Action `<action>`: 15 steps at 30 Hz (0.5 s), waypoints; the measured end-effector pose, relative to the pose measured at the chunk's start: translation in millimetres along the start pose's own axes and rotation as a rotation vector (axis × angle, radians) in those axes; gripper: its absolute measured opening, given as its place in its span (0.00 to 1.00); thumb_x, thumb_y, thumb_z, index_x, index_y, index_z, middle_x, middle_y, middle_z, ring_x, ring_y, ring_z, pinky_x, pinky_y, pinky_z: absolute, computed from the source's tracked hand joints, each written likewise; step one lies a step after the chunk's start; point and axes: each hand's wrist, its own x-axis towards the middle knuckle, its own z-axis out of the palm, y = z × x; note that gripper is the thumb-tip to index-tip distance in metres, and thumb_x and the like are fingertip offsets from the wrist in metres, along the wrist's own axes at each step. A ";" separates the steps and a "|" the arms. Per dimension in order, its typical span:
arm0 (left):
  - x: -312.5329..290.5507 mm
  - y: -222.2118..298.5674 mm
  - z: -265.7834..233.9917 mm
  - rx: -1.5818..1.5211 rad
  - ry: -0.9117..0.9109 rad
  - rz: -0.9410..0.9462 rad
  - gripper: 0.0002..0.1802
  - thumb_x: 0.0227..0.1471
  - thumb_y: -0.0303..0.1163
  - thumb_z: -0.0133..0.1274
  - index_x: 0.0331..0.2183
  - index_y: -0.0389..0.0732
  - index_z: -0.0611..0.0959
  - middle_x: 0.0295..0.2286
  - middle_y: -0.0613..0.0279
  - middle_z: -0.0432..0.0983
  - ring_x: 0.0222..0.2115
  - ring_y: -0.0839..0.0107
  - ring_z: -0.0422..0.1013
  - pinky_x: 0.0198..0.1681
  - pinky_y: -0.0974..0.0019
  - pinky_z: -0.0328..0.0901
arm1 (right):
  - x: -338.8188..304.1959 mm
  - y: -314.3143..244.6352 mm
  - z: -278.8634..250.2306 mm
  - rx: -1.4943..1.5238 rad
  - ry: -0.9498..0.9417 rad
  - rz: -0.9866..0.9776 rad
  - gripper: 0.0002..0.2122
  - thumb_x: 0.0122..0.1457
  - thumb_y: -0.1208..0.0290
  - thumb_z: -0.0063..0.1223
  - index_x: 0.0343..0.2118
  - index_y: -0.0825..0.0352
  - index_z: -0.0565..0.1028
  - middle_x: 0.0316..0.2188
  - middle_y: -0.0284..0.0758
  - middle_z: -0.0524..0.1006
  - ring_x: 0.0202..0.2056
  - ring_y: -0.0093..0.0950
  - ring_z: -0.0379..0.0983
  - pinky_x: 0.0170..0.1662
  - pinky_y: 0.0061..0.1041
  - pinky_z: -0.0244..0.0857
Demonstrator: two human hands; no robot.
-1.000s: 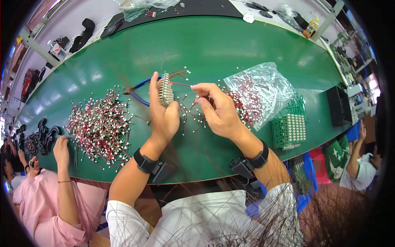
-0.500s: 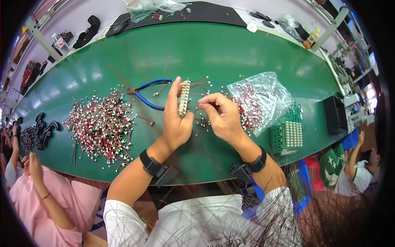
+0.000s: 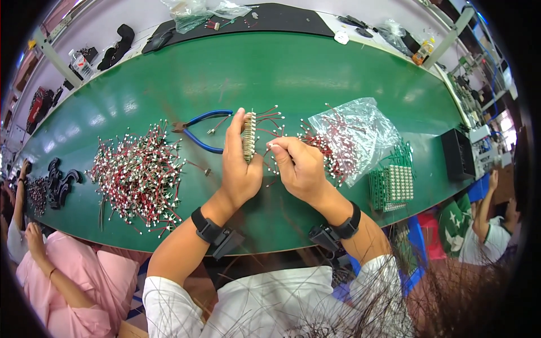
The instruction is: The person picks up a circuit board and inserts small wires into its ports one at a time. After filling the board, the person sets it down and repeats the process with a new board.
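Note:
My left hand point(image 3: 239, 166) holds a small circuit board point(image 3: 248, 135) on edge above the green table point(image 3: 270, 73), with red wired parts sticking out of its right face. My right hand point(image 3: 298, 166) is beside it, fingertips pinched on a small red-wired component point(image 3: 274, 147) close to the board. A clear plastic bag point(image 3: 355, 135) of the same red-wired components lies just right of my right hand. Both wrists wear black bands.
Blue-handled pliers point(image 3: 203, 127) lie left of the board. A big heap of red-wired components point(image 3: 138, 174) is at the left. Stacked green boards point(image 3: 391, 183) and a black box point(image 3: 457, 153) are at the right. A person in pink point(image 3: 62, 281) sits at my left, another person point(image 3: 490, 225) at the right.
Both hands and the board have shifted slightly relative to the table as my head moved. My right fingers stay pinched at the board's right face.

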 end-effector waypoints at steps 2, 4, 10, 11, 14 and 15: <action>2.2 -3.2 -2.9 0.027 -0.001 0.034 0.43 0.44 0.12 0.41 0.65 0.33 0.56 0.56 0.47 0.64 0.55 0.61 0.64 0.60 0.62 0.58 | -0.8 -2.6 -0.1 -0.001 0.007 0.012 0.03 0.63 0.77 0.53 0.35 0.71 0.77 0.24 0.39 0.79 0.21 0.29 0.76 0.24 0.25 0.67; 2.5 -2.1 -3.6 0.033 -0.004 0.051 0.42 0.43 0.13 0.45 0.63 0.30 0.59 0.56 0.40 0.64 0.58 0.47 0.63 0.63 0.54 0.56 | -0.7 -4.2 1.5 0.010 -0.039 0.062 0.03 0.63 0.77 0.54 0.34 0.71 0.77 0.22 0.39 0.78 0.19 0.29 0.75 0.22 0.25 0.66; 0.3 4.3 1.2 0.082 -0.085 0.160 0.39 0.45 0.14 0.46 0.62 0.28 0.61 0.55 0.39 0.65 0.56 0.44 0.64 0.61 0.54 0.58 | -2.5 0.3 2.7 0.047 -0.009 0.074 0.03 0.62 0.77 0.54 0.34 0.71 0.76 0.21 0.39 0.76 0.19 0.30 0.74 0.22 0.27 0.65; 0.0 3.7 1.5 0.082 -0.088 0.161 0.39 0.45 0.14 0.46 0.62 0.28 0.61 0.55 0.39 0.65 0.56 0.44 0.64 0.61 0.54 0.58 | -2.2 0.7 2.5 0.037 -0.005 0.071 0.03 0.62 0.77 0.54 0.34 0.71 0.76 0.21 0.39 0.76 0.19 0.31 0.74 0.23 0.28 0.65; -1.1 2.1 2.0 0.052 -0.119 0.168 0.39 0.46 0.15 0.47 0.61 0.28 0.61 0.55 0.38 0.65 0.56 0.44 0.64 0.61 0.54 0.58 | -1.2 1.8 1.2 0.033 -0.018 0.062 0.03 0.62 0.78 0.54 0.35 0.71 0.76 0.22 0.40 0.75 0.21 0.33 0.74 0.24 0.29 0.65; -1.0 2.8 2.3 0.060 -0.120 0.166 0.38 0.46 0.15 0.47 0.61 0.28 0.61 0.55 0.38 0.65 0.56 0.44 0.65 0.60 0.54 0.59 | -1.3 2.0 0.9 0.033 -0.016 0.063 0.03 0.62 0.78 0.54 0.35 0.71 0.76 0.22 0.40 0.75 0.21 0.33 0.74 0.24 0.29 0.65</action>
